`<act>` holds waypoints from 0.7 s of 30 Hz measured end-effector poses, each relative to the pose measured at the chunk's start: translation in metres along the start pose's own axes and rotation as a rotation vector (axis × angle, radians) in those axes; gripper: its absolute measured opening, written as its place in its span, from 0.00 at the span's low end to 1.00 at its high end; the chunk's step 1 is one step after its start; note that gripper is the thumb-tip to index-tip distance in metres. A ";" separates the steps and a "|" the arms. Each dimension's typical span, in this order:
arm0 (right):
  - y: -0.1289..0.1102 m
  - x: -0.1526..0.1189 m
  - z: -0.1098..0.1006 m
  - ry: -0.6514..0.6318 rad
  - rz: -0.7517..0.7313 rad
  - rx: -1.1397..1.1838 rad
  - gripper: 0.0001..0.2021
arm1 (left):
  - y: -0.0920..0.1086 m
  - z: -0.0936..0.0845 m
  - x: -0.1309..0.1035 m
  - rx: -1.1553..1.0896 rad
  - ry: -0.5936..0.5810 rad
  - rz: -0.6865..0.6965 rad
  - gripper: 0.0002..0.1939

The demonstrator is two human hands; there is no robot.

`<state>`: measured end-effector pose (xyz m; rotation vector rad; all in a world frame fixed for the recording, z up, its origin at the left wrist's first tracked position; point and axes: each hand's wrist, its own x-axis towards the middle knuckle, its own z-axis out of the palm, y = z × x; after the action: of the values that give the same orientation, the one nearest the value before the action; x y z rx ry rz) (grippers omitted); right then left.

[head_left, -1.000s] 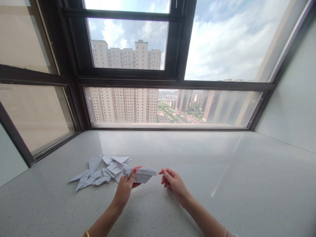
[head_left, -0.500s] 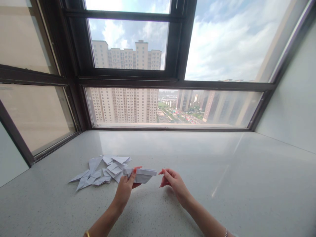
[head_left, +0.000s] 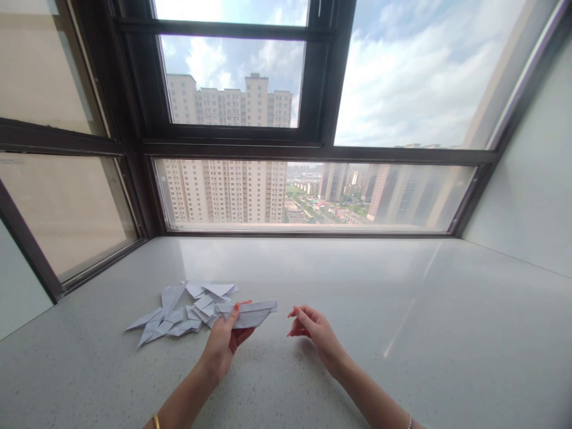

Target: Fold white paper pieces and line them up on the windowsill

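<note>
My left hand point(head_left: 223, 344) pinches a folded white paper plane point(head_left: 250, 313) and holds it just above the pale speckled ledge point(head_left: 313, 381). The plane's nose points right. A short way to its right, my right hand point(head_left: 315, 332) hovers with fingers loosely curled and nothing in them. Just left of the held plane lies a pile of several folded paper planes point(head_left: 181, 313) on the ledge.
A dark-framed window point(head_left: 313, 149) runs along the back of the ledge, with another pane point(head_left: 67, 208) on the left. A white wall point(head_left: 527, 179) closes the right side. Bare ledge surface extends to the right.
My left hand has carried the held plane slightly left, toward the pile. The gap to my right hand has widened; that hand has barely moved.
</note>
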<state>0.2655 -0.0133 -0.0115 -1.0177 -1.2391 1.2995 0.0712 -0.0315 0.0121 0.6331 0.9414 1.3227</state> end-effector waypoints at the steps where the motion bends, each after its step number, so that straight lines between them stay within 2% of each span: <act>1: 0.000 0.000 0.000 0.000 0.002 0.004 0.22 | 0.000 -0.001 0.001 -0.016 0.010 -0.006 0.11; 5: -0.002 -0.001 0.000 -0.001 0.012 0.013 0.22 | 0.001 -0.003 0.004 -0.104 0.040 -0.047 0.11; 16: -0.005 -0.003 0.001 -0.018 0.032 0.020 0.21 | 0.005 -0.001 0.002 -0.210 0.073 -0.050 0.07; 21: -0.005 -0.002 0.001 -0.023 0.047 0.020 0.21 | 0.005 -0.003 0.004 -0.299 0.085 -0.121 0.11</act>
<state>0.2654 -0.0154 -0.0066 -1.0256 -1.2230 1.3609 0.0658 -0.0266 0.0142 0.2882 0.8160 1.3563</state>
